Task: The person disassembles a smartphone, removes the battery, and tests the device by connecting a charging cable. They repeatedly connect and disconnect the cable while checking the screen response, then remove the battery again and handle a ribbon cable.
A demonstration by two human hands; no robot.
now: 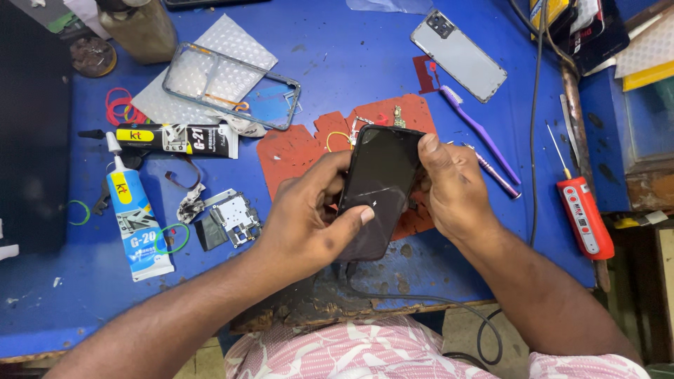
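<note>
Phone (379, 186) sits pinched between left hand (309, 224) and right hand (453, 189) grips, thumb across glass.

Bright, even light from overhead — colours saturated, shadows soft and short beneath both hands. Faint pale glare streaks the dark phone screen (379, 186) just beyond the left thumb tip. Centre sharp; far from the fingers, edges soften and bow slightly — wide-lens distortion.

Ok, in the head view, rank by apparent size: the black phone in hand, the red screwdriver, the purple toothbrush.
1. Black phone, though it sits nearest the camera.
2 and 3. Purple toothbrush and red screwdriver look too alike to rank: one longer, one thicker.
</note>
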